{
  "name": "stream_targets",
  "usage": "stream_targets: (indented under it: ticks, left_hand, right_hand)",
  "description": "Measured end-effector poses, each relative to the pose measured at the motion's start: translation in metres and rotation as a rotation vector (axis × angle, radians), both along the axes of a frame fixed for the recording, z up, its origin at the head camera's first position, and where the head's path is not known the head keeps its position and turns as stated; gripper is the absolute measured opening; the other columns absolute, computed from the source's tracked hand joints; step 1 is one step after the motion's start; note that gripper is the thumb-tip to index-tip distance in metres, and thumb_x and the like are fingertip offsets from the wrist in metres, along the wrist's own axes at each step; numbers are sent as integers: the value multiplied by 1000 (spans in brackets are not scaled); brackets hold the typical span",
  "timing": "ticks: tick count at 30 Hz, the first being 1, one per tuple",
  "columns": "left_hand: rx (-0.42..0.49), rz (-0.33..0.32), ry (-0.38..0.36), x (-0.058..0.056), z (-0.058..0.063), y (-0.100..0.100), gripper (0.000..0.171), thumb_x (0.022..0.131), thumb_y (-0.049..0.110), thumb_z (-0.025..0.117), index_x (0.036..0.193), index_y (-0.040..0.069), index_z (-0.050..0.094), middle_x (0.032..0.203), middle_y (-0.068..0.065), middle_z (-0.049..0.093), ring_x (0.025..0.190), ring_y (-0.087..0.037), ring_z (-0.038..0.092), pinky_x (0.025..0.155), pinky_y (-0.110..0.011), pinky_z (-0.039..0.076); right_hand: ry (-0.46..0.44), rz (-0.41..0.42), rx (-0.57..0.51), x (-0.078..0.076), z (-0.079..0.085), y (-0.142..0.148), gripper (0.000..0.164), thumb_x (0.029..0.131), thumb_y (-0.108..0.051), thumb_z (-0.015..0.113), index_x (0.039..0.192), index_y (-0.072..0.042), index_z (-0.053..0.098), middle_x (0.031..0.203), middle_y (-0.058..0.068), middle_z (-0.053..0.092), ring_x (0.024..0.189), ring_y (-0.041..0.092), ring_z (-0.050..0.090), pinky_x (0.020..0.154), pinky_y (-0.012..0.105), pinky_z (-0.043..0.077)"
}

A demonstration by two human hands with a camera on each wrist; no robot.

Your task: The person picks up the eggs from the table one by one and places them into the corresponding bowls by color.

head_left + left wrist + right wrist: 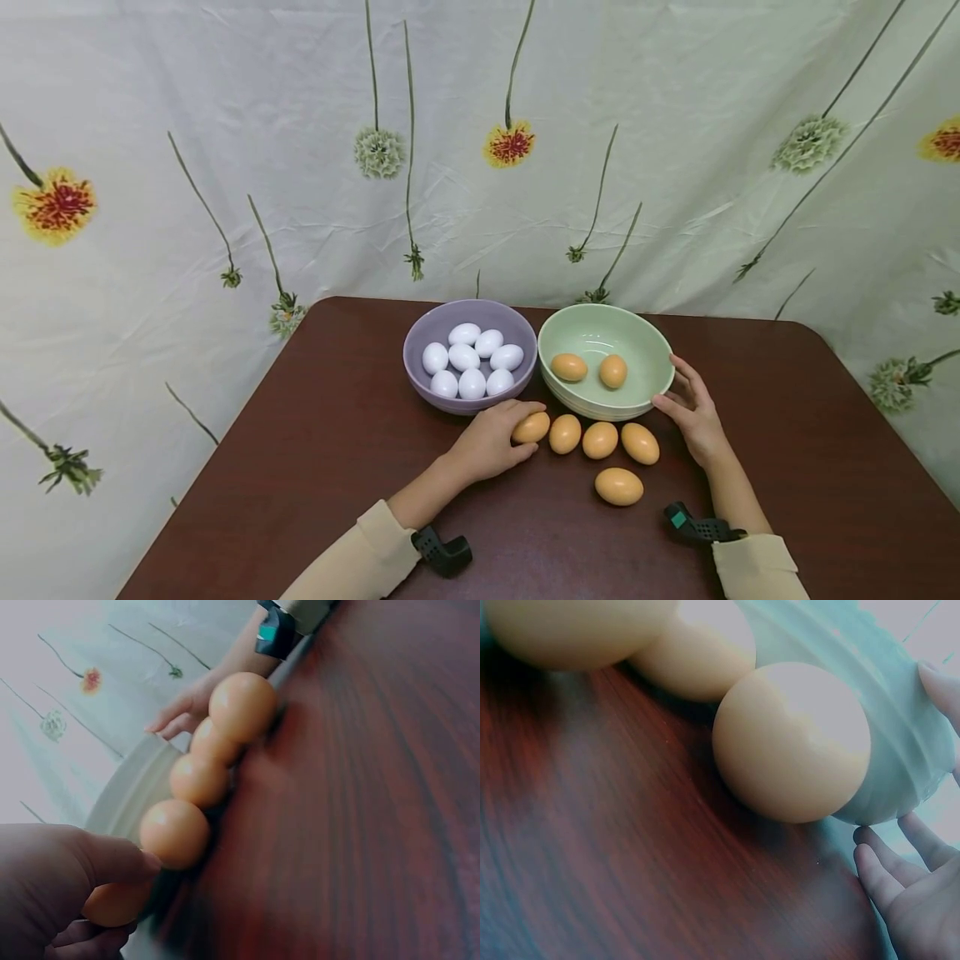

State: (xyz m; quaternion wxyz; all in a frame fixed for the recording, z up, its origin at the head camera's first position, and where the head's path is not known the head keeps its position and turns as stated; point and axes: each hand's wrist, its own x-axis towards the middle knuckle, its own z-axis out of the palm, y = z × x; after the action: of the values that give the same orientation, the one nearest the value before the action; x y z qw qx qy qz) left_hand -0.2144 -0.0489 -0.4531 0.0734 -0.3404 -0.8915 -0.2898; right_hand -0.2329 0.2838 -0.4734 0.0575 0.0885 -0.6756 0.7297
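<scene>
Fingers curled round an orange egg (pixel 532 427), the left hand (pixel 491 442) holds it near the green bowl (pixel 600 321), whose outer side the right hand (pixel 696 417) touches, fingers loosely spread. I judge this the pickup; next calls for a lift over the green bowl's edge.

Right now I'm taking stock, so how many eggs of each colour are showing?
White eggs: 8, all in the purple bowl
Orange eggs: 7, counting the one in the left hand
Total: 15 eggs
</scene>
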Motion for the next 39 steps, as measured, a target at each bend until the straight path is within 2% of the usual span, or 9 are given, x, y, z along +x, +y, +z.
stream_targets:
  ticks: [12, 20, 26, 33, 39]
  left_hand:
    - [54, -28, -11, 0, 23, 1, 50, 83, 17, 77, 129, 8, 61, 122, -5, 64, 112, -19, 59, 95, -34, 46]
    - [89, -73, -19, -9, 43, 5, 50, 83, 16, 78, 129, 7, 61, 120, -5, 65, 107, -18, 60, 93, -34, 47]
    - [68, -71, -6, -18, 54, 11, 50, 83, 18, 77, 129, 7, 61, 118, -6, 65, 104, -18, 60, 91, -34, 47]
    - [52, -63, -62, -25, 64, 21, 53, 85, 21, 76, 134, 10, 59, 125, -5, 63, 108, -18, 60, 91, -33, 47]
    - [9, -78, -34, -32, 69, 30, 52, 86, 23, 75, 135, 13, 58, 127, -3, 63, 111, -17, 60, 94, -33, 46]
  right_hand:
    - [-3, 5, -10, 1, 0, 2, 67, 93, 7, 56, 151, -16, 33, 140, 12, 32, 105, 7, 58, 85, 16, 46]
    - [-5, -2, 12, 0, -1, 1, 67, 93, 6, 57, 152, -16, 32, 142, 15, 30, 105, 7, 58, 85, 16, 46]
    - [3, -6, 30, -1, -2, 1, 67, 94, 6, 56, 152, -17, 32, 145, 20, 27, 104, 7, 58, 85, 16, 46]
    - [1, -6, 31, -2, -2, 1, 67, 94, 5, 56, 152, -18, 32, 144, 19, 28, 104, 6, 58, 85, 16, 46]
    - [-5, -7, 34, -2, -2, 1, 68, 93, 5, 57, 152, -15, 31, 142, 16, 31, 104, 7, 58, 86, 17, 45]
